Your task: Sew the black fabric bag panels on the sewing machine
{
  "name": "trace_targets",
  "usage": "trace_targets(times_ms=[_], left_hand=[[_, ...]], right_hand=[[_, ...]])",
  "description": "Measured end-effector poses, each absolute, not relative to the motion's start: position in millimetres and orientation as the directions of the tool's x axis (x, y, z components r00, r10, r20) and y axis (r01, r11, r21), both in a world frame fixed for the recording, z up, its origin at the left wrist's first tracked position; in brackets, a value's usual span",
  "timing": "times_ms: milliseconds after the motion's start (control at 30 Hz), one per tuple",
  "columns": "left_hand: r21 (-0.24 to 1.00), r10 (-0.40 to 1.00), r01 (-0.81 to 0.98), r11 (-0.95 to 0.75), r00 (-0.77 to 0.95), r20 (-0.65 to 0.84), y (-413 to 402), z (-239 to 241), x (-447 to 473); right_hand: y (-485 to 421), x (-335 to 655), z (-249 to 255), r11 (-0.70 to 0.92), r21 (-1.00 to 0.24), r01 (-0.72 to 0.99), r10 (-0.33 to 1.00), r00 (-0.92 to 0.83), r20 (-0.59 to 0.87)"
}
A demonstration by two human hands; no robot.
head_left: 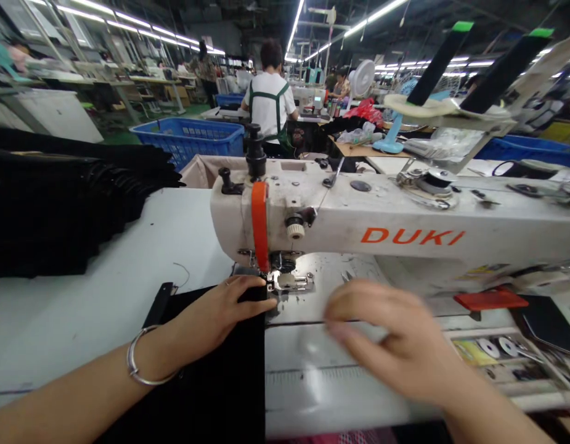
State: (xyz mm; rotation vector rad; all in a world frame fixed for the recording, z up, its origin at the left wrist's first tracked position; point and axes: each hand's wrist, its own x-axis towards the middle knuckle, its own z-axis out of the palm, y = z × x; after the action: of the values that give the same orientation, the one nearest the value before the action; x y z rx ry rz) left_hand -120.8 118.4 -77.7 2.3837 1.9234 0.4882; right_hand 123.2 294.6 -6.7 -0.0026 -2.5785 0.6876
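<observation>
My left hand, a bangle on its wrist, lies with fingers stretched out on black fabric. Its fingertips reach the presser foot area of a white sewing machine with an orange strip down its head. The fabric's straight right edge runs from the needle area towards me. Off to the right, my right hand hovers over the machine bed, apart from the cloth. Its fingers are curled and its thumb meets their tips; motion blurs them, and anything in the pinch cannot be made out.
A pile of black fabric pieces lies on the left of the white table. Behind are a blue basket and a seated person in white. Thread cones stand upper right. A parts tray sits lower right.
</observation>
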Motion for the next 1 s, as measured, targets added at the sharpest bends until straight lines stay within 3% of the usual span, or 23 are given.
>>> trace_targets(times_ms=[100, 267, 433, 567, 700, 800, 900, 1000], left_hand=[[0.259, 0.954, 0.935, -0.243, 0.182, 0.238, 116, -74, -120], [0.305, 0.950, 0.918, -0.253, 0.176, 0.258, 116, -65, -133], [0.438, 0.983, 0.887, -0.149, 0.087, 0.159, 125, -48, -154], [0.448, 0.981, 0.874, -0.188, 0.189, 0.043, 136, -36, -147], [0.297, 0.946, 0.900, -0.319, 0.321, 0.045, 134, -40, -129], [0.167, 0.946, 0.933, -0.319, 0.324, 0.000, 127, -49, -123], [0.130, 0.951, 0.944, -0.304, 0.309, -0.027, 128, -53, -121], [0.103, 0.943, 0.938, -0.332, 0.328, 0.053, 131, -52, -120]], right_hand=[[287, 96, -39, 0.882, -0.439, -0.172, -0.034, -0.952, 0.304], [279, 70, -78, 0.907, -0.388, -0.160, -0.030, -0.947, 0.320], [268, 75, -76, 0.941, -0.308, -0.141, -0.059, -0.963, 0.261], [264, 75, -75, 0.955, -0.274, -0.115, -0.037, -0.961, 0.275], [264, 75, -74, 0.949, -0.303, -0.088, -0.007, -0.966, 0.259], [264, 75, -71, 0.946, -0.317, -0.074, 0.001, -0.973, 0.232], [264, 75, -70, 0.948, -0.313, -0.061, 0.007, -0.977, 0.213], [264, 75, -72, 0.947, -0.318, -0.049, 0.016, -0.980, 0.197]])
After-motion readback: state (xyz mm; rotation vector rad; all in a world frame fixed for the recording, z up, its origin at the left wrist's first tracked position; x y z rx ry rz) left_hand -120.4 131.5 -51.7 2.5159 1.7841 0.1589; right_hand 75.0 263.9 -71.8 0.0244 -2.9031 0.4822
